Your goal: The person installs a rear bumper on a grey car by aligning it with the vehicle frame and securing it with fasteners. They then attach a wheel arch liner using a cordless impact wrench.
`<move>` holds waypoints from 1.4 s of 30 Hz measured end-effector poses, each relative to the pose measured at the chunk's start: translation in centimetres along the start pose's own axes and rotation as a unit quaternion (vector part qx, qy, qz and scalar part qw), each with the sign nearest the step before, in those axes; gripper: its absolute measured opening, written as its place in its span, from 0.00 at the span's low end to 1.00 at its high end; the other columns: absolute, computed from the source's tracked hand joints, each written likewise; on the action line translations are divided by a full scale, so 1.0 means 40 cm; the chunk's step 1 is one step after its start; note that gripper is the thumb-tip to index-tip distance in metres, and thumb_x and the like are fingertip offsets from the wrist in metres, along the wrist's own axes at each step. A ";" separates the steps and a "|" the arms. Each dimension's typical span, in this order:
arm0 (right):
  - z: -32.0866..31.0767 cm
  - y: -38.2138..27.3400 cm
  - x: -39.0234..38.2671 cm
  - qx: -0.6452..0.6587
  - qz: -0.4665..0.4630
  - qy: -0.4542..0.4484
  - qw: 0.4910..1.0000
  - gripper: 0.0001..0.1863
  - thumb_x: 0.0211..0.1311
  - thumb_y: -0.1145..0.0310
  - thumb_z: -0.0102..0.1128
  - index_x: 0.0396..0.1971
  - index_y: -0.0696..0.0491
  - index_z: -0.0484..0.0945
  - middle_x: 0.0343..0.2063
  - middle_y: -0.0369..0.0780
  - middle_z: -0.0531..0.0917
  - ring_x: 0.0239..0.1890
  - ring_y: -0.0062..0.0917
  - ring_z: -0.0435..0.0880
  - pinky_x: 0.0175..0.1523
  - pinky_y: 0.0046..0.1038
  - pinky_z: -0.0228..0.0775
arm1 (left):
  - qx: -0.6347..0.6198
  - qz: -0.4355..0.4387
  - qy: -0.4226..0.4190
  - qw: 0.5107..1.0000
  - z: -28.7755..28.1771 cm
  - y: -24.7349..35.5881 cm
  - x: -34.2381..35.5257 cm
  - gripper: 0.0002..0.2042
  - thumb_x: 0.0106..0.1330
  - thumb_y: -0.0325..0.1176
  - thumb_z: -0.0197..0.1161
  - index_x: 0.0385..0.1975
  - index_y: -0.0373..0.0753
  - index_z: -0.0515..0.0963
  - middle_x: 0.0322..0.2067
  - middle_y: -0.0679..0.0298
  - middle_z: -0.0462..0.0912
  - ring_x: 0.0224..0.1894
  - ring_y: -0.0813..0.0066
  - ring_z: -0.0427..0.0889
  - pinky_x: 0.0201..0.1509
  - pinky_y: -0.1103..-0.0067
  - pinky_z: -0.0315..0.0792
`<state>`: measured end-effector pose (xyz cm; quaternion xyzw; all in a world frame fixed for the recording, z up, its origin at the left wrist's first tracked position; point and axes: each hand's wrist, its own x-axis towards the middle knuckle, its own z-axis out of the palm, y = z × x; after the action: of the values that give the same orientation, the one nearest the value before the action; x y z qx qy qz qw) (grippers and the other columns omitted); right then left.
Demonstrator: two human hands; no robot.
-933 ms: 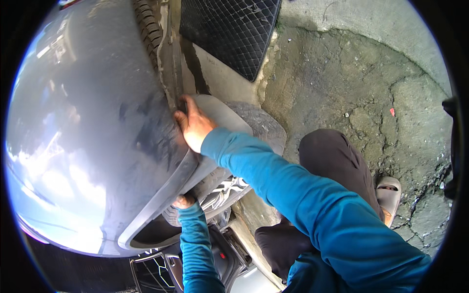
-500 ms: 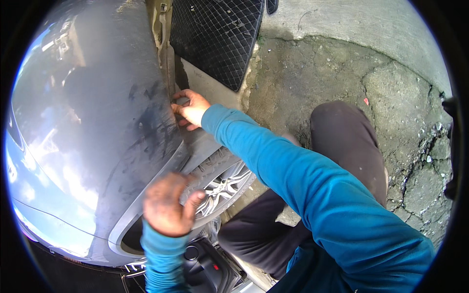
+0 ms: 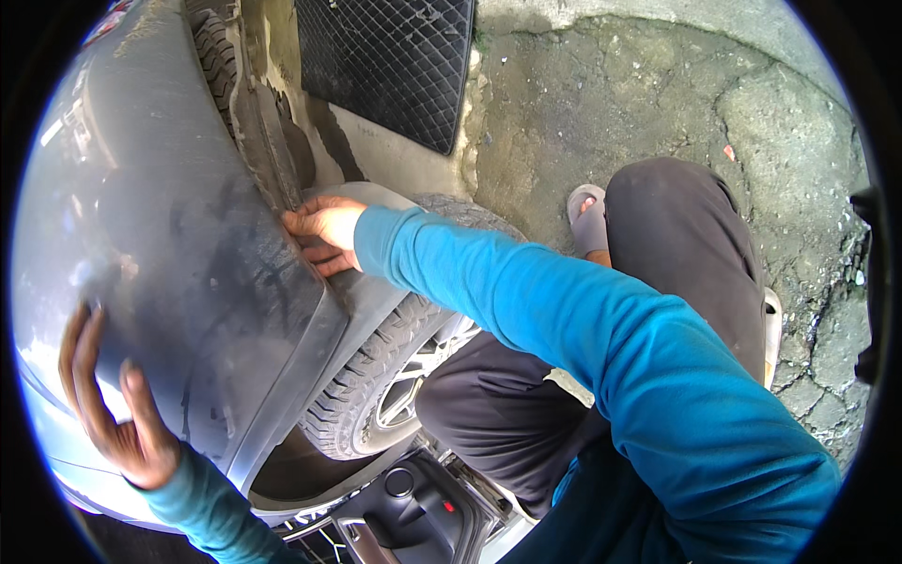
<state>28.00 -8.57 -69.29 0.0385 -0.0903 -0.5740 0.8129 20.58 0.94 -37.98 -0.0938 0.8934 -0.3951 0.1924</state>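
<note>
A grey car bumper (image 3: 178, 244), dusty and smudged with dark marks, curves down the left side. My right hand (image 3: 327, 230) is at its lower edge, thumb and fingers closed round the rim near the corner by the wheel arch. Over the outer face of the bumper is my left hand (image 3: 122, 404), open, its fingers spread; whether the fingertips touch the surface I cannot tell. Right of the wheel arch stands a tire (image 3: 362, 376) with a silver spoked wheel, partly covered by my right arm and knee.
A black quilted mat (image 3: 390, 66) lies on the ground beyond my right hand. Another tire (image 3: 216, 61) shows behind the bumper's far end. A black door panel (image 3: 413, 508) is at the bottom. Cracked, rough concrete (image 3: 554, 113) spreads to the right.
My left hand has swung left, from beside the wheel arch to the outer face of the bumper. My right hand stays on the bumper's edge. The view has shifted, showing more of both tires.
</note>
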 end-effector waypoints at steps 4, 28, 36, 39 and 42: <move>-0.017 -0.015 -0.002 0.002 0.005 -0.040 0.999 0.30 0.59 0.52 0.72 0.56 0.52 0.73 0.56 0.43 0.78 0.53 0.36 0.80 0.57 0.40 0.77 | -0.084 -0.180 0.072 0.977 -0.004 0.079 -0.217 0.24 0.75 0.52 0.51 0.50 0.35 0.78 0.57 0.47 0.75 0.61 0.51 0.74 0.65 0.54 0.67; 0.012 -0.021 -0.026 -0.097 -0.018 0.034 0.995 0.46 0.57 0.39 0.68 0.68 0.46 0.56 0.66 0.48 0.67 0.66 0.44 0.67 0.50 0.50 0.77 | -0.265 -0.610 0.087 0.742 0.531 0.099 -1.123 0.37 0.72 0.57 0.51 0.68 0.30 0.61 0.64 0.46 0.67 0.62 0.54 0.69 0.69 0.62 0.60; 0.009 -0.016 -0.024 -0.123 -0.101 0.006 0.987 0.46 0.61 0.36 0.59 0.69 0.52 0.55 0.67 0.53 0.65 0.70 0.47 0.63 0.64 0.50 0.64 | -0.220 -0.569 0.065 0.790 0.527 0.104 -1.103 0.38 0.71 0.60 0.50 0.65 0.28 0.65 0.63 0.45 0.69 0.63 0.54 0.68 0.70 0.62 0.58; 0.021 -0.010 -0.003 -0.115 -0.127 0.036 0.985 0.43 0.63 0.39 0.59 0.67 0.55 0.58 0.65 0.54 0.67 0.70 0.46 0.63 0.70 0.43 0.58 | -0.231 -0.576 0.075 0.780 0.525 0.107 -1.097 0.37 0.71 0.60 0.50 0.64 0.28 0.66 0.61 0.46 0.70 0.62 0.54 0.69 0.70 0.61 0.58; 0.046 -0.022 0.032 -0.050 -0.103 0.093 0.989 0.36 0.67 0.46 0.56 0.65 0.57 0.63 0.66 0.52 0.67 0.71 0.42 0.62 0.71 0.43 0.54 | -0.233 -0.595 0.094 0.763 0.529 0.112 -1.097 0.35 0.72 0.58 0.51 0.62 0.28 0.68 0.60 0.48 0.71 0.61 0.55 0.70 0.69 0.61 0.60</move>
<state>27.25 -9.99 -67.49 0.0599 0.0186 -0.6522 0.7555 69.21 3.77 -42.46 -0.6110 0.7363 -0.2164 -0.1939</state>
